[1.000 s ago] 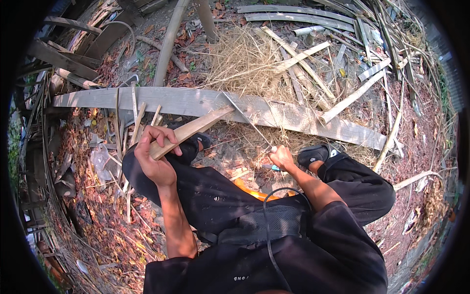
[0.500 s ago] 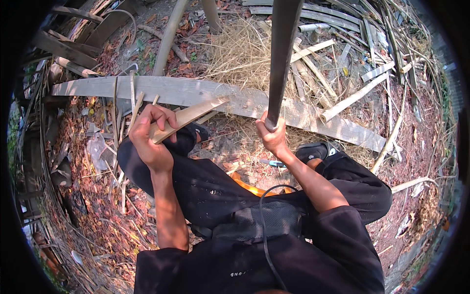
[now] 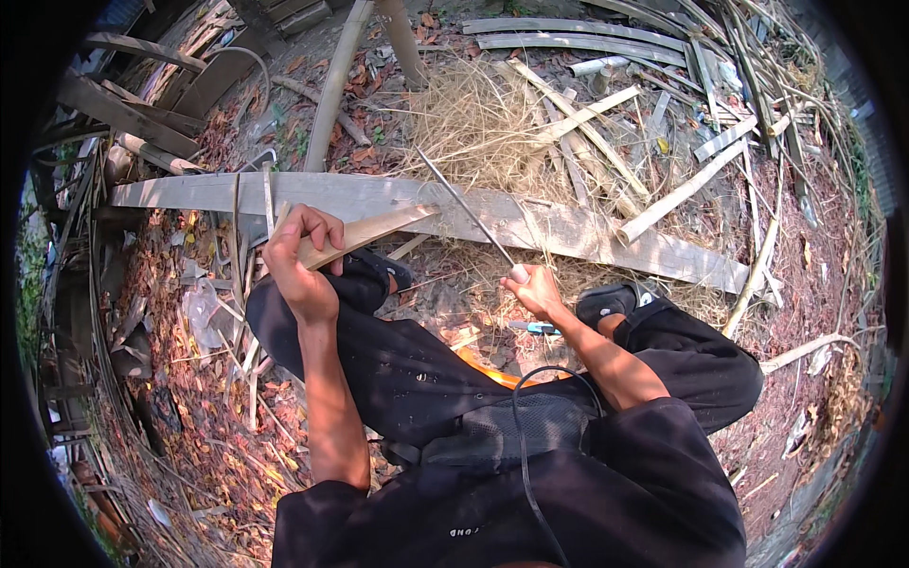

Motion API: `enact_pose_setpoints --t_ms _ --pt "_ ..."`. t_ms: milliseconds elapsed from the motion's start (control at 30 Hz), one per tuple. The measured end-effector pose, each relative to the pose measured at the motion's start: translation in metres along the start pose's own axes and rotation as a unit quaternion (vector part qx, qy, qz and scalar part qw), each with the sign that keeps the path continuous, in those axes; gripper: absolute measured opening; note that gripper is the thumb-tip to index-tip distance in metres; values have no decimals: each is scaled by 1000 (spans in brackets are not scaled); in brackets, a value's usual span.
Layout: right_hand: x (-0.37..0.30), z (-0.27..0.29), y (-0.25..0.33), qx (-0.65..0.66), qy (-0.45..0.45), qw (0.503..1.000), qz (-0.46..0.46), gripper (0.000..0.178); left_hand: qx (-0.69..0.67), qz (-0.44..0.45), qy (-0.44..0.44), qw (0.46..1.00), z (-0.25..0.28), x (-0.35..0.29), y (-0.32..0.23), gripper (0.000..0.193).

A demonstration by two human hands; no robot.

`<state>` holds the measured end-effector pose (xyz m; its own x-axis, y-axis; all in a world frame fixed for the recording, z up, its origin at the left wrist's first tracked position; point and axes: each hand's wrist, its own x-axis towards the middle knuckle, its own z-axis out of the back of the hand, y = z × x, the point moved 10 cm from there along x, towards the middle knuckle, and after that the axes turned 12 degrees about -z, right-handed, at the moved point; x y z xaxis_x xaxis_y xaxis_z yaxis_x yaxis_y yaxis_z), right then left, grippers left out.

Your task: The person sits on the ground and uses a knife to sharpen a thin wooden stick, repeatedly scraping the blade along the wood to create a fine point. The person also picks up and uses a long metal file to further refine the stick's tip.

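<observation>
My left hand [image 3: 305, 265] is wrapped round the near end of a split piece of bamboo [image 3: 379, 229]. The bamboo's far end lies over a long grey plank [image 3: 606, 235] that runs across in front of me. In my right hand [image 3: 536, 292] is a machete [image 3: 464, 204], closed in the fist by its handle. Its blade shows nearly edge-on, slanting forward and to the left above the plank. The blade tip is beyond the plank's far edge, apart from the bamboo.
Dry shavings [image 3: 473, 109] are heaped behind the plank. Bamboo poles [image 3: 686, 194] and strips lie at the right. A blue-handled tool [image 3: 536, 328] and something orange [image 3: 488, 367] are on the ground between my legs. A post [image 3: 336, 85] stands beyond the plank.
The machete has swung down from a raised, upright position to a low slant toward the left. My left hand still holds the bamboo in about the same place.
</observation>
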<state>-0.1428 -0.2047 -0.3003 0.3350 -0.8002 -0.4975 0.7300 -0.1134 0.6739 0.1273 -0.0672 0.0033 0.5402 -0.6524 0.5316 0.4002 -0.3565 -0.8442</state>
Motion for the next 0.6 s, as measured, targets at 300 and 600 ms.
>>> enact_pose_setpoints --t_ms 300,600 --pt "-22 38 137 294 -34 934 201 22 3 -6 -3 1000 11 -12 -5 41" --pt "21 -58 -69 -147 9 984 -103 36 -47 0 -38 998 29 -29 6 40"
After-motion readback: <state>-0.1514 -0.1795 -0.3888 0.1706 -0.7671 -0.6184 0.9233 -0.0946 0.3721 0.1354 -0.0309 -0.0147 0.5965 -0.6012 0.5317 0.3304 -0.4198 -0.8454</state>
